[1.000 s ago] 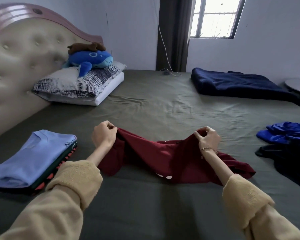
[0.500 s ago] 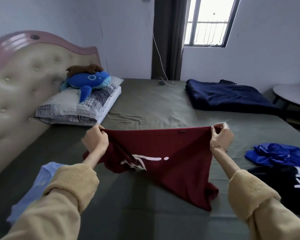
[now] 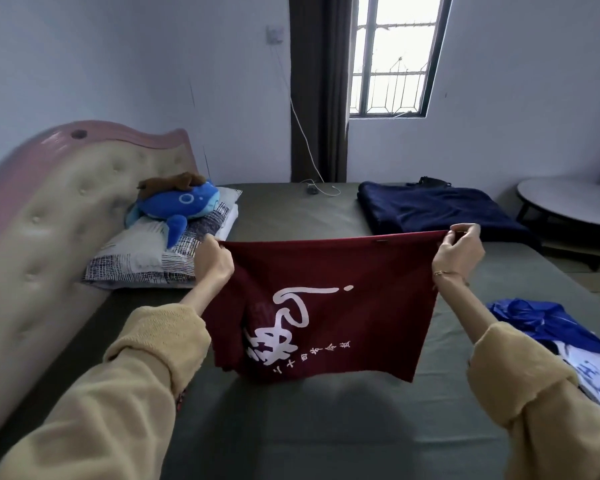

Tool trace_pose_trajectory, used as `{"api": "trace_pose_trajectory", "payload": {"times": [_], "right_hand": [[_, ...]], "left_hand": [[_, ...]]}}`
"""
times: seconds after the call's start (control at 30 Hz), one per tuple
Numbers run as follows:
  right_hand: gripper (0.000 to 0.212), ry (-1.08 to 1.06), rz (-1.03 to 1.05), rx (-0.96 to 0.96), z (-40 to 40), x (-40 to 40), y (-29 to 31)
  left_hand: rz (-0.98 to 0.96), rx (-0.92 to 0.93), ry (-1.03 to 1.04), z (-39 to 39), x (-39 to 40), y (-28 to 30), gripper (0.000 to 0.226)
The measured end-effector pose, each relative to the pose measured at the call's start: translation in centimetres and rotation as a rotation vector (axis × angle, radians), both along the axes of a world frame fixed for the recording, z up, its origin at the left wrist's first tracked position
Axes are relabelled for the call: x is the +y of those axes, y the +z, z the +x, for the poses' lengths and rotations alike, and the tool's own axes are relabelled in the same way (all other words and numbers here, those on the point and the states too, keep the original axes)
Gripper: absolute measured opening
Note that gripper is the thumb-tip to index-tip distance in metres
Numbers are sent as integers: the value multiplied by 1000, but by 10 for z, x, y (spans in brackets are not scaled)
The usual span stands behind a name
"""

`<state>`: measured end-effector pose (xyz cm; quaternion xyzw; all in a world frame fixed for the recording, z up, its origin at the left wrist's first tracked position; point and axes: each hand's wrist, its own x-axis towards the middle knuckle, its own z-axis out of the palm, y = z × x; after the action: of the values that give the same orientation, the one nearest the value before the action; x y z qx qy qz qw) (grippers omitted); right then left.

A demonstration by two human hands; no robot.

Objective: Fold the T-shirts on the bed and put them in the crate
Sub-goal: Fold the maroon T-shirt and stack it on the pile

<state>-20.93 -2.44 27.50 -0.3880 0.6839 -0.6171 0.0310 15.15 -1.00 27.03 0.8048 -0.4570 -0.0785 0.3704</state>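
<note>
A dark red T-shirt [image 3: 329,299] with white printed lettering hangs stretched in the air above the bed [image 3: 326,427]. My left hand [image 3: 213,261] pinches its upper left corner and my right hand [image 3: 459,251] pinches its upper right corner, so the top hem is taut between them. The shirt's lower edge hangs just over the grey-green sheet. A crumpled blue T-shirt [image 3: 530,317] and a white-and-blue one [image 3: 593,372] lie at the right edge of the bed. No crate is in view.
A folded navy blanket [image 3: 437,209] lies at the far right of the bed. A pillow [image 3: 153,251] with a blue plush whale [image 3: 177,202] sits by the padded headboard [image 3: 49,216]. A round table [image 3: 575,202] stands beyond the bed on the right.
Both hands have lifted the red shirt off the bed and pulled it wide, so it now hangs flat with the print showing. The view has tilted upward; the folded stack at left is out of sight.
</note>
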Motion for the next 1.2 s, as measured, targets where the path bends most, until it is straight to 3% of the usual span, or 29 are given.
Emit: {"api": "trace_pose_trajectory", "payload": {"times": [0.13, 0.27, 0.4, 0.5, 0.67, 0.93, 1.07, 1.2], "right_hand": [[18, -11, 89, -58, -9, -9, -7], [19, 8, 257, -155, -25, -40, -21], [18, 58, 404, -250, -44, -89, -40], [19, 95, 454, -296, -55, -131, -44], [21, 68, 308, -340, -59, -193, -24], [14, 133, -86, -220, -67, -237, 33], [14, 144, -102, -234, -71, -226, 28], [19, 72, 68, -256, -75, -201, -29]], "left_hand": [[189, -15, -95, -1, -20, -6, 37], [320, -99, -200, -3, -51, -16, 31], [335, -131, -96, -13, -86, -25, 31], [352, 6, 24, -33, -120, -20, 28], [127, 353, 37, -52, -192, -19, 19], [-355, 148, -81, -77, -224, 32, 18], [-355, 161, -100, -79, -214, 15, 16], [-177, 199, -105, -79, -186, -48, 16]]}}
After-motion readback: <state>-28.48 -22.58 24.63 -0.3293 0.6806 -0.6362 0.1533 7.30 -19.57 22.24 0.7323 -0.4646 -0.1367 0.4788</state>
